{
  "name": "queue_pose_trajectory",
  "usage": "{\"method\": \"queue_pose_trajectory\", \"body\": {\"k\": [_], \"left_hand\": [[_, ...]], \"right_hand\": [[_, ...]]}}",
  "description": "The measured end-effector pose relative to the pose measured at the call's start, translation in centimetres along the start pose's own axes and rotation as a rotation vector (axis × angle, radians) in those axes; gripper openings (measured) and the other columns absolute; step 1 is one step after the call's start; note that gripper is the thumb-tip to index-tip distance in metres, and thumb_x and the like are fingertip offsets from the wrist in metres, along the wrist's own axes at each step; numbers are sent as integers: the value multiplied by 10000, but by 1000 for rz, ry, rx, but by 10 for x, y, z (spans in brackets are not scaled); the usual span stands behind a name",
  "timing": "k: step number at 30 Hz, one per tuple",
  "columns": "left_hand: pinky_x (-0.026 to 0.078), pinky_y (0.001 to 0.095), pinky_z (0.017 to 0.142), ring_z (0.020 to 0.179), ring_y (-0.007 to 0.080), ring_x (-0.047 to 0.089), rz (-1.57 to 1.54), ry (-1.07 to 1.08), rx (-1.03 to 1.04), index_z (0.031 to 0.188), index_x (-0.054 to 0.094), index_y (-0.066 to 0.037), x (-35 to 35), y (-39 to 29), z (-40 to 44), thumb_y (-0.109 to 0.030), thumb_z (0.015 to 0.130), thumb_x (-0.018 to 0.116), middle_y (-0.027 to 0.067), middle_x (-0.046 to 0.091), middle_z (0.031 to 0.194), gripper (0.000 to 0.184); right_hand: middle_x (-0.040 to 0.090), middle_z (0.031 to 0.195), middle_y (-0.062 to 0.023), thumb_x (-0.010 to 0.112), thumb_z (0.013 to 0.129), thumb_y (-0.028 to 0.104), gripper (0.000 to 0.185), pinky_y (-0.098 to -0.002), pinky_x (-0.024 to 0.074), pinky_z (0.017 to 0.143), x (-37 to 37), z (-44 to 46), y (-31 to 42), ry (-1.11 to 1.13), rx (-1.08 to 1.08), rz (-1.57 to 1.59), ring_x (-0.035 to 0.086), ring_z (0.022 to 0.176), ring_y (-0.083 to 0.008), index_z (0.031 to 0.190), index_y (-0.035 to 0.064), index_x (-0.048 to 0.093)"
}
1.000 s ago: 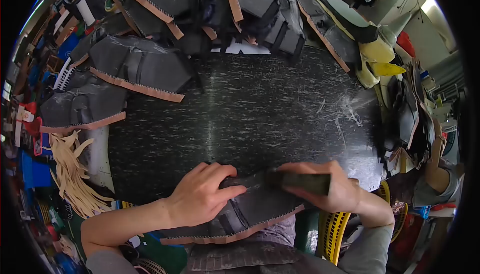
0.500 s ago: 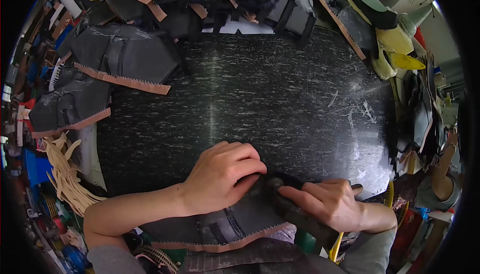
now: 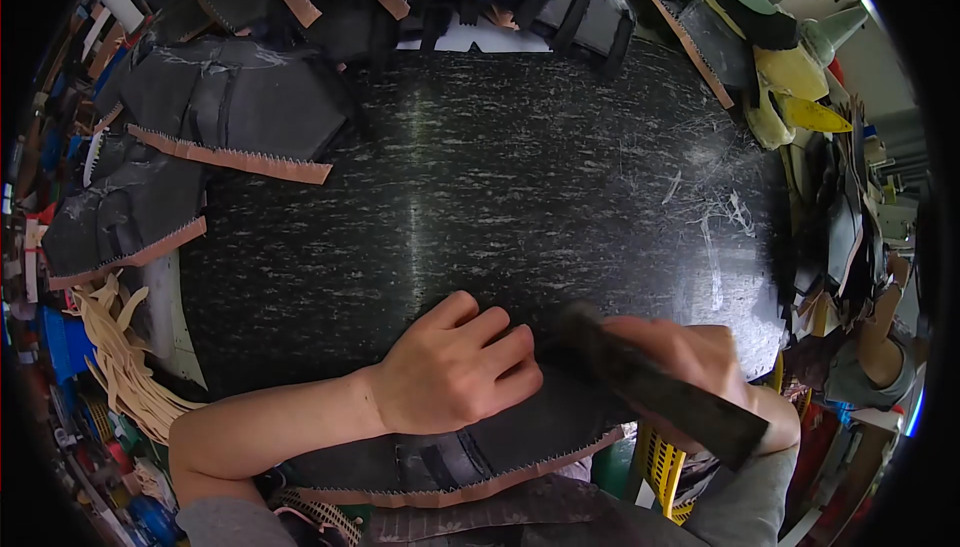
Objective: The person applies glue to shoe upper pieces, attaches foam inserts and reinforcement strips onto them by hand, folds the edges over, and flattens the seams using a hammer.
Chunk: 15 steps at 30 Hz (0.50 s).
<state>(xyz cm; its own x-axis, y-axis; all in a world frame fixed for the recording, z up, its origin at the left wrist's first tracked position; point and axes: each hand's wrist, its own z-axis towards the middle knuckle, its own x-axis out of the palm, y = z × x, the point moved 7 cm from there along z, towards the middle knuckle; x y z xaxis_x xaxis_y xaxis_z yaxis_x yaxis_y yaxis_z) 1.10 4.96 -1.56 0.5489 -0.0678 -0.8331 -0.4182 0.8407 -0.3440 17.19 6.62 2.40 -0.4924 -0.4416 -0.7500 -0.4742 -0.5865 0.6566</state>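
My left hand is closed, its curled fingers at the far edge of a black shoe upper; the fingertips are hidden. The upper lies at the near edge of the dark work surface, and a tan strip with zigzag stitching runs along its near side. My right hand is wrapped round a hammer, smeared by motion. The dark hammer head slants across in front of that hand, its rounded end close to the upper's far edge and to my left knuckles.
More black uppers with tan edges lie at the left and along the back. Pale strips hang at the left edge. A yellow plastic piece sits back right. A yellow basket stands below my right arm. Another person's arm shows far right.
The hammer has swung up and turned, with its flat end now further right. My left hand has shifted slightly, its fingers more curled. The whole view has shifted a little.
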Motion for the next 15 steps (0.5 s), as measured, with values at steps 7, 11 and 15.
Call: {"method": "queue_pose_trajectory", "body": {"k": [7, 11, 15], "left_hand": [[411, 320, 683, 721, 156, 567, -9, -27, -82, 824, 690, -109, -2, 6, -4, -92, 675, 757, 3, 651, 893, 165], [415, 342, 743, 751, 175, 581, -157, -24, -352, 901, 723, -101, -18, 29, -11, -147, 699, 827, 6, 655, 923, 232], [441, 348, 777, 796, 185, 612, -200, -13, -351, 987, 747, -74, -17, 16, -20, -124, 733, 817, 30, 655, 928, 269]], "right_hand": [[657, 945, -106, 676, 803, 156, 604, -367, 530, 518, 6, 10, 0, 180, 49, -31, 677, 664, -273, 1358, -16, 514], [666, 963, -117, 658, 821, 190, 569, -365, 538, 516, 18, 14, 0, 226, 28, 34, 693, 702, -286, 1341, 1, 528], [669, 906, -111, 640, 874, 243, 512, -357, 538, 515, 19, 12, -1, 186, 68, 22, 688, 659, -272, 1317, 6, 542]]}}
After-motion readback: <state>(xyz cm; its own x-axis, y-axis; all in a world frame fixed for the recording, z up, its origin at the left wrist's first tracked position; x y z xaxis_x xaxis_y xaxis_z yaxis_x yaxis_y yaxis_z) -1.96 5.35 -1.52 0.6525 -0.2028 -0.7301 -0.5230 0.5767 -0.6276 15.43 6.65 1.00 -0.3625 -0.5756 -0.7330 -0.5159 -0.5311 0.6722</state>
